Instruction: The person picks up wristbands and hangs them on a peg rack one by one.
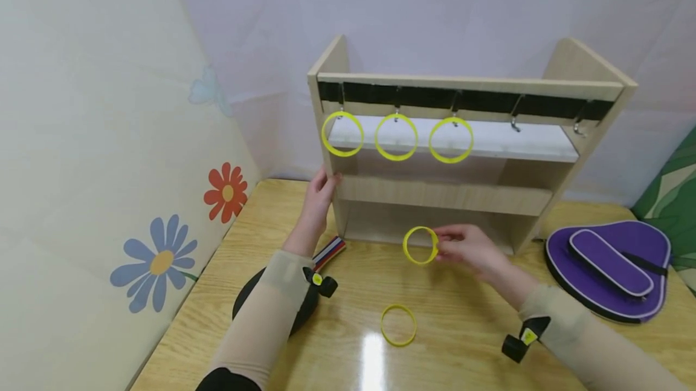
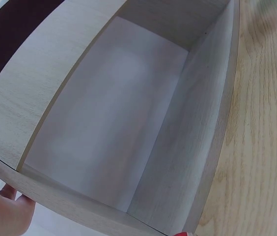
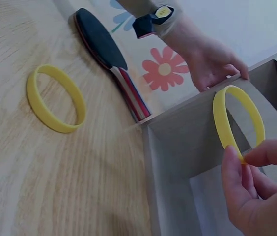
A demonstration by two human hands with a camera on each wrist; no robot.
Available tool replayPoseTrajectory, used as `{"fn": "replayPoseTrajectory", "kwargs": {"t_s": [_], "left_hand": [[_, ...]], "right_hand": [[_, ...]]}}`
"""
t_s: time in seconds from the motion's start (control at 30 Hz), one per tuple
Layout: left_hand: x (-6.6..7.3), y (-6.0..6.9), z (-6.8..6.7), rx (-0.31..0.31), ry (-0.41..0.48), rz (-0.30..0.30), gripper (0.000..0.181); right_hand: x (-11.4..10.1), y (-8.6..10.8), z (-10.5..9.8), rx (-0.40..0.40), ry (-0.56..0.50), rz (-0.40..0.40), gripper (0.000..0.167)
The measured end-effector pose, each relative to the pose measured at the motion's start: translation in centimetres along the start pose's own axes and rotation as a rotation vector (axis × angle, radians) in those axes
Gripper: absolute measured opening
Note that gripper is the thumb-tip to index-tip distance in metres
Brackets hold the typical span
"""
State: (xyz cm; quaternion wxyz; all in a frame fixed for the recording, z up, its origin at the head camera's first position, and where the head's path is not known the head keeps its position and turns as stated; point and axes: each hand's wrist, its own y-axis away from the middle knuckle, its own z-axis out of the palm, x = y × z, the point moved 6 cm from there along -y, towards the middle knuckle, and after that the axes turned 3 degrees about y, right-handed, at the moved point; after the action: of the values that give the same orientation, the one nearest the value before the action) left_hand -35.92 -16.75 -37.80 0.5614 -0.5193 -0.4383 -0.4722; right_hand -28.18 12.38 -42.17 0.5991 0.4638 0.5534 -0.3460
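My right hand [image 1: 470, 249] pinches a yellow wristband [image 1: 405, 245] between thumb and fingers, in front of the wooden shelf unit's [image 1: 446, 190] lower opening. In the right wrist view this wristband [image 3: 220, 118] stands up from the fingertips. My left hand [image 1: 315, 206] grips the unit's left side panel, thumb near its front edge; the left wrist view has its fingers [image 2: 6, 191] on the panel's outer side. Three yellow wristbands hang from the left hooks, the rightmost one [image 1: 451, 161] on the middle hook. Another wristband [image 3: 40, 110] lies on the table.
Two bare hooks, one of them [image 1: 515, 125] beside the third band, are at the right of the black strip. A table tennis paddle [image 3: 99, 42] lies at the left, partly under my left forearm. A purple paddle case [image 1: 609, 270] lies at the right.
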Motion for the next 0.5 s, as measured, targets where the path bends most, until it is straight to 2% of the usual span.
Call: {"fn": "replayPoseTrajectory", "kwargs": {"t_s": [0.3, 0.5], "left_hand": [[0.0, -0.1, 0.0, -0.002, -0.004, 0.016, 0.051], [0.0, 0.0, 0.1, -0.005, -0.003, 0.013, 0.052]], "right_hand": [[-1.8, 1.1, -1.5, 0.037, 0.034, 0.002, 0.049], [-2.9, 2.0, -2.5, 0.063, -0.026, -0.043, 0.048]]}}
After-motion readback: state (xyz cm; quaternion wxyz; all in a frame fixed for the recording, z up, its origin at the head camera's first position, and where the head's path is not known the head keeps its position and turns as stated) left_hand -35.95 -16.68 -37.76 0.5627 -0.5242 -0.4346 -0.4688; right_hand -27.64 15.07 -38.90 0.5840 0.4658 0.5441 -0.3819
